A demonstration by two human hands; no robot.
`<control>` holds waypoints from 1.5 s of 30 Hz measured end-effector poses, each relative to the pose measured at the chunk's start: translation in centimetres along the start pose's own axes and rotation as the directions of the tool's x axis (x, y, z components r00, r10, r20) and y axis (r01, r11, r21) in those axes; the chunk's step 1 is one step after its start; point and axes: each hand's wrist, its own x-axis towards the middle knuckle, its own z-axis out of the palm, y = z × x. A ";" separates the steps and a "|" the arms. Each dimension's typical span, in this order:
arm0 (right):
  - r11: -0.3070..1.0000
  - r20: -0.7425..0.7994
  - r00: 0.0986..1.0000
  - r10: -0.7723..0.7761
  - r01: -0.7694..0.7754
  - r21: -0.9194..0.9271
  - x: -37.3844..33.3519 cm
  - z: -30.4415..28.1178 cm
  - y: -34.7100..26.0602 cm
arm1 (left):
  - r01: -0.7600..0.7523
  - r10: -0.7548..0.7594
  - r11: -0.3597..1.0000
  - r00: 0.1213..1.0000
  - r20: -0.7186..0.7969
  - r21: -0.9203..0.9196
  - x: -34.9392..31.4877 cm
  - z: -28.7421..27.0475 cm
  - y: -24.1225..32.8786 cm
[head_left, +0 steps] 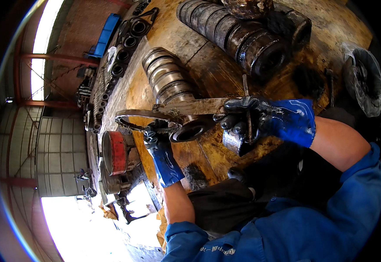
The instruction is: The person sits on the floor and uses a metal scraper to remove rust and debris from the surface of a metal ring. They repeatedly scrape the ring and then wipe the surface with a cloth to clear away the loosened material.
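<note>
The left hand's (156,139) grip is clamped on a thin, dark metal ring (133,112) over the left edge of the oil-stained brown boards (208,162); the right hand (262,115) clamps a flat brown slat (194,106), long axis pointing left toward the ring.

Daylight is flaring white through the opening (75,225) at lower left, fisheye is bowing straight edges, corners are falling black

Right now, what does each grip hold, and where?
Left grip: the dark ring, by its near rim. Right grip: the flat bar, by its right end; seemingly a thin rod too.
</note>
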 end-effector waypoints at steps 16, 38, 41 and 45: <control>0.982 -0.029 0.999 -0.030 0.024 -0.187 -3.5 -1.9 -0.4 | -0.539 0.331 0.275 0.830 0.448 0.796 -1.4 0.7 6.9; 0.937 -0.066 0.979 -0.192 0.163 -0.309 -8.3 -2.2 -0.5 | -0.828 -0.294 -0.556 0.276 0.915 0.071 -4.1 14.9 10.2; 0.928 -0.076 0.972 -0.222 0.187 -0.321 -8.6 -2.4 -0.5 | -0.796 -0.298 -0.601 0.303 0.905 0.068 -3.8 14.7 8.6; 0.905 -0.065 0.958 -0.280 0.241 -0.352 -8.6 -2.3 -0.9 | -0.752 -0.314 -0.655 0.366 0.876 0.079 -3.7 14.6 7.3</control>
